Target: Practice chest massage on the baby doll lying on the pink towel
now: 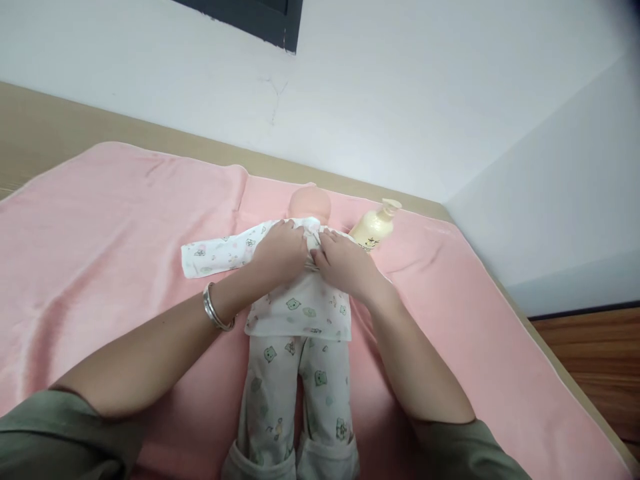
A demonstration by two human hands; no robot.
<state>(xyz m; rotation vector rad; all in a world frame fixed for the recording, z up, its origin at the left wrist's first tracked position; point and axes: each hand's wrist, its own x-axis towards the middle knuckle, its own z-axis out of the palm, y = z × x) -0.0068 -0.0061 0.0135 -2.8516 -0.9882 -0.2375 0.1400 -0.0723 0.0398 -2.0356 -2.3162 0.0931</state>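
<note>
A baby doll (311, 203) lies on its back on a pink towel (100, 233), dressed in a white printed top (300, 303) and matching trousers (295, 400). My left hand (281, 253) rests on the doll's chest with fingers curled into the fabric near the collar. My right hand (345, 263) lies beside it, fingers pinching the same front of the top. A silver bangle (215, 310) sits on my left wrist. The doll's left sleeve (215, 253) lies stretched out flat.
A cream pump bottle (376, 225) lies on the towel just right of the doll's head. The towel covers a wooden surface against a white wall (400, 100). Wooden floor (590, 360) shows past the right edge.
</note>
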